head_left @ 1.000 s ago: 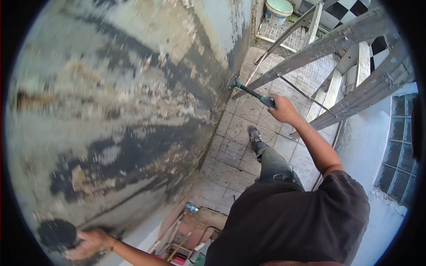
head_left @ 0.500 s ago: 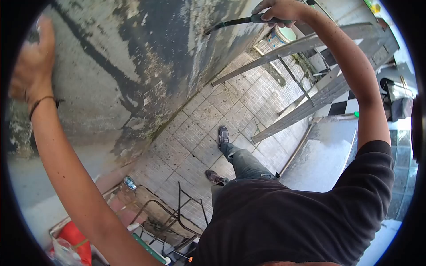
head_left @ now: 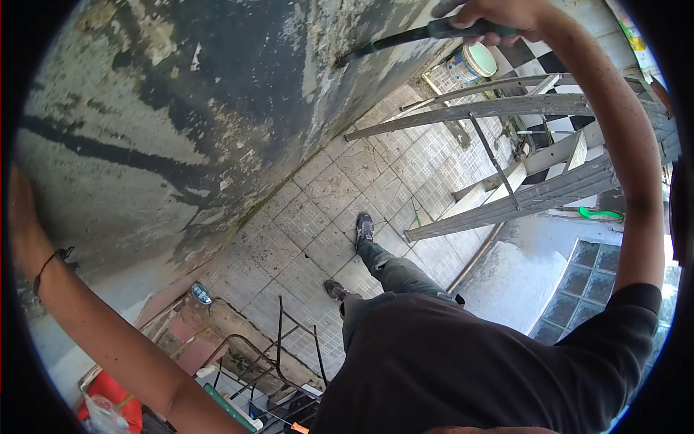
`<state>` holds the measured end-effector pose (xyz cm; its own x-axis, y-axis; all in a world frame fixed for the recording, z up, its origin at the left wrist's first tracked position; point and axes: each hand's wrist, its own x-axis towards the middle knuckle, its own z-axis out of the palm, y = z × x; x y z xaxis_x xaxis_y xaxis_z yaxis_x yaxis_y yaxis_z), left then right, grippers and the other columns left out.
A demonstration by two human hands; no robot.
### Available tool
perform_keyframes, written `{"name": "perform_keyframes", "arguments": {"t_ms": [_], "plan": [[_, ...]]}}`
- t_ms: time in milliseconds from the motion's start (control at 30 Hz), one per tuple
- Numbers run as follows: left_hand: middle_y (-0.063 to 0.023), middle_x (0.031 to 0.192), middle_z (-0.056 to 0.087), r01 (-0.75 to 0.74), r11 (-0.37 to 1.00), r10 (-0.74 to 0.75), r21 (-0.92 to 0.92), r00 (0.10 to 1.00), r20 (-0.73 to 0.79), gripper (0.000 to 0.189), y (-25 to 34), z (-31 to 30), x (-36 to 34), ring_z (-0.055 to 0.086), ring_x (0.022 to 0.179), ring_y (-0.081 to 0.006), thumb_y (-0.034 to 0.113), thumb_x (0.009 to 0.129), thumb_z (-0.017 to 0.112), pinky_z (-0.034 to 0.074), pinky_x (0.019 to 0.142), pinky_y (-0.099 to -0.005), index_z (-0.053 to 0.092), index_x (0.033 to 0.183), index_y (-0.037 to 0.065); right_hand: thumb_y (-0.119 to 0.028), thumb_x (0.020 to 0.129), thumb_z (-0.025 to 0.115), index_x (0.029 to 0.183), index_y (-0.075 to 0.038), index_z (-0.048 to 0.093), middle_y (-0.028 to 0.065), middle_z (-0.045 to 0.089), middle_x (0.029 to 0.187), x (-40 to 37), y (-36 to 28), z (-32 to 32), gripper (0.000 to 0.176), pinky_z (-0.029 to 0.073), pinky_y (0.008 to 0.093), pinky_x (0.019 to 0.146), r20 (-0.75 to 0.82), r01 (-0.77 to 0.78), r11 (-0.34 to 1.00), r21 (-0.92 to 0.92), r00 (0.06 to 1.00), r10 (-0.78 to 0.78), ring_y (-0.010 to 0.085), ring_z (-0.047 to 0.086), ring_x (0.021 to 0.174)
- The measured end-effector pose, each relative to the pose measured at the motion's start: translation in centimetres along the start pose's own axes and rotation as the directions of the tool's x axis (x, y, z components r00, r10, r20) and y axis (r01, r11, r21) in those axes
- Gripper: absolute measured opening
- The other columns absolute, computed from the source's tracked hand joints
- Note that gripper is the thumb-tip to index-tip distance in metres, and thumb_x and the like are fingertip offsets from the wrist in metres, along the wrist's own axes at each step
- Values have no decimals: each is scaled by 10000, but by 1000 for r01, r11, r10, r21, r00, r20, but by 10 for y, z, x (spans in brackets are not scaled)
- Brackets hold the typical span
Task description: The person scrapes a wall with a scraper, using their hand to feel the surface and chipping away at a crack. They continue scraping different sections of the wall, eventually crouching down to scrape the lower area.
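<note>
My right hand [head_left: 499,20] is closed around the handle of a long, dark scraper-like tool [head_left: 396,40], high in the view. The tool's far tip meets the stained, peeling wall [head_left: 238,87], or lies very close to it; its exact shape is too small to make out. At the left edge, my left hand [head_left: 20,213] is against or very near the lower wall. Its fingers are cut off by the dark rim of the view, so their pose is hidden.
A grey wooden ladder [head_left: 535,189] leans at the right, over the tiled floor [head_left: 318,217]. Behind it stands a white bucket [head_left: 473,64]. Metal frames [head_left: 282,347], a small blue-and-white can [head_left: 201,293] and a red bag [head_left: 116,398] lie low at the left. A glass-block window [head_left: 585,278] is at the right.
My left hand has moved down and outward to the left edge. My right hand still grips the tool, whose tip stays near the same patch of wall. The view has turned slightly.
</note>
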<state>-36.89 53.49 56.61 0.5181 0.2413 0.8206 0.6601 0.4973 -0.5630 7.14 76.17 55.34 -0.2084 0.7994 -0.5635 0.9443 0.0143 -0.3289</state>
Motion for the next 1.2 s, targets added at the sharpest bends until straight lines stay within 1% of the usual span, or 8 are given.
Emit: {"name": "perform_keyframes", "arguments": {"t_ms": [133,200,233,300,500,700,1033,1200], "plan": [[-347,1529,222,91,996,-91,1,996,5,848,13,0,11,232,1399,-532,527,936,401,206,1120,-632,217,1488,-90,-171,896,610,1013,-54,722,42,622,685,84,38,108,199,384,239,378,214,470,858,-208,878,-429,83,501,476],[-347,1528,222,306,675,-701,671,549,455,863,23,7,25,234,1397,-532,548,931,405,213,1111,-638,222,1486,-87,-174,912,617,1015,-24,715,62,632,685,87,27,139,207,416,243,413,113,8,1000,-16,994,-7,105,545,491],[-347,1528,222,308,659,-717,687,533,449,863,13,8,17,234,1397,-532,548,931,405,213,1111,-638,222,1486,-87,-153,899,614,1039,-28,716,62,627,677,82,32,130,214,397,236,403,95,29,998,64,995,-35,98,524,472],[-346,1528,225,32,999,-32,11,999,-24,872,-13,10,-2,238,1395,-533,555,925,416,210,1107,-645,226,1484,-87,-124,878,612,1083,-36,715,63,625,671,60,45,100,246,367,227,381,52,59,991,123,997,-66,85,491,445],[-355,1519,231,54,997,-54,47,999,4,869,-11,9,-4,241,1394,-530,544,921,430,218,1101,-641,228,1484,-87,-124,880,600,1245,-107,661,56,654,736,36,35,44,371,385,224,383,7,52,997,55,999,-53,59,500,480],[-346,1524,228,81,994,-84,73,996,39,919,-18,10,-5,236,1402,-511,637,948,371,194,1127,-609,222,1491,-89,-157,853,698,1062,-38,728,56,645,683,170,86,227,242,427,277,409,79,-33,999,14,996,32,132,559,501],[-363,1492,254,51,992,-69,115,984,163,912,15,31,-13,264,1378,-513,629,954,374,219,1114,-600,220,1489,-93,-146,799,722,1193,-49,664,49,633,673,185,131,213,410,425,291,417,39,-43,959,282,999,34,136,558,497],[-372,1475,268,24,987,-60,161,973,223,908,34,25,-9,280,1365,-515,625,957,375,232,1107,-595,220,1488,-95,-198,790,717,1074,-65,729,149,698,797,253,163,299,314,520,356,618,-155,129,992,1,980,-128,258,667,663]]}}
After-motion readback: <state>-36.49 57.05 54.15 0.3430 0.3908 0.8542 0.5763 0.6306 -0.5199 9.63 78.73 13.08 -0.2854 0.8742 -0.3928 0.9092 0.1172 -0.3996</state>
